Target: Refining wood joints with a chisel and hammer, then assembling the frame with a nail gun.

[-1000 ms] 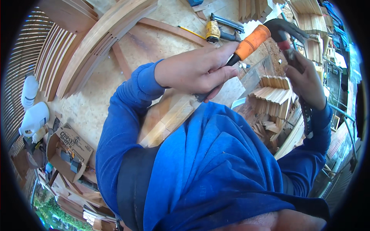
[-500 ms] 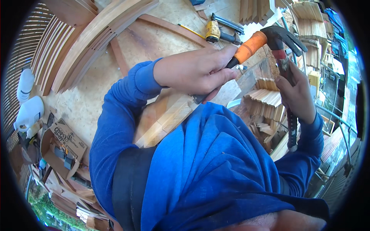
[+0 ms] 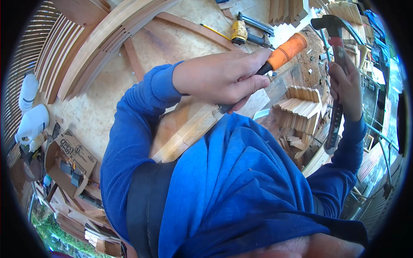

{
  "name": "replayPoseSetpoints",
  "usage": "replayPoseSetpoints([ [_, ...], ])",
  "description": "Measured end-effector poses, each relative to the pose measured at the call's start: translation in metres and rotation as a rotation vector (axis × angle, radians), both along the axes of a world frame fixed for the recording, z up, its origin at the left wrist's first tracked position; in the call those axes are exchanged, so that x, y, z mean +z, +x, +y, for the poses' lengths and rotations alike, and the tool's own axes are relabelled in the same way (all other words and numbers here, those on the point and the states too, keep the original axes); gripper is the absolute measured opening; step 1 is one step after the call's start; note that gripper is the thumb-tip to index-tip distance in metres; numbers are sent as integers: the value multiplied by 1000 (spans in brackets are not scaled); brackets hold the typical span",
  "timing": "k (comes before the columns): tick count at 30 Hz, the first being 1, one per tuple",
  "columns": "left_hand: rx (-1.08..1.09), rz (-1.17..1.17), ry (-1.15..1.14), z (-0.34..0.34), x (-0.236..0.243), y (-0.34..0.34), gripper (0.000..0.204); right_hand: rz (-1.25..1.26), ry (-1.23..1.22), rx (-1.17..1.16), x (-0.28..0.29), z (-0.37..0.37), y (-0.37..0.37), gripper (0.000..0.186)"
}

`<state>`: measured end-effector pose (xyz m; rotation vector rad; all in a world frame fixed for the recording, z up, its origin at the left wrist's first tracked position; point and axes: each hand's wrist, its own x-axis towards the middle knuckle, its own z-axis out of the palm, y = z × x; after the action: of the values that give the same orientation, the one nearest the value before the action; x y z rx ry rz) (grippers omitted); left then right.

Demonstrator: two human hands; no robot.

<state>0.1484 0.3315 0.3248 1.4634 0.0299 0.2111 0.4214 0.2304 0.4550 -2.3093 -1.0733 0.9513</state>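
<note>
Two hands, two tools: the left hand point(image 3: 230, 77) is curled round one orange-handled chisel point(image 3: 289, 50), its blade end by one wooden block point(image 3: 185, 135) near the body. The right hand point(image 3: 347, 88) is wrapped round one hammer point(image 3: 332, 26), its head right of the chisel's handle and apart. Far on the table point(image 3: 178, 41) lie one yellow nail gun point(image 3: 239, 32) and one pencil point(image 3: 213, 31); two white containers point(image 3: 33, 124) are at left.
</note>
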Motion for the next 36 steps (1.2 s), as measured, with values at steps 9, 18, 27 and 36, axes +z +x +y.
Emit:
replayPoseSetpoints([
  [9, -2, -9, -52, -3, -7, -1, 21, -17, 2, 54, -4, 7, 6, 38],
  [18, -22, -5, -5, -1, 1, -8, 20, 52, 14, -7, -3, 1, 4, 49],
  [27, -13, 14, -25, -6, -4, -8, 17, 29, -1, 29, -13, -2, 1, 40],
  [36, -27, 54, -33, -4, -5, -10, 17, 34, -49, 72, -20, -5, -8, 41],
])
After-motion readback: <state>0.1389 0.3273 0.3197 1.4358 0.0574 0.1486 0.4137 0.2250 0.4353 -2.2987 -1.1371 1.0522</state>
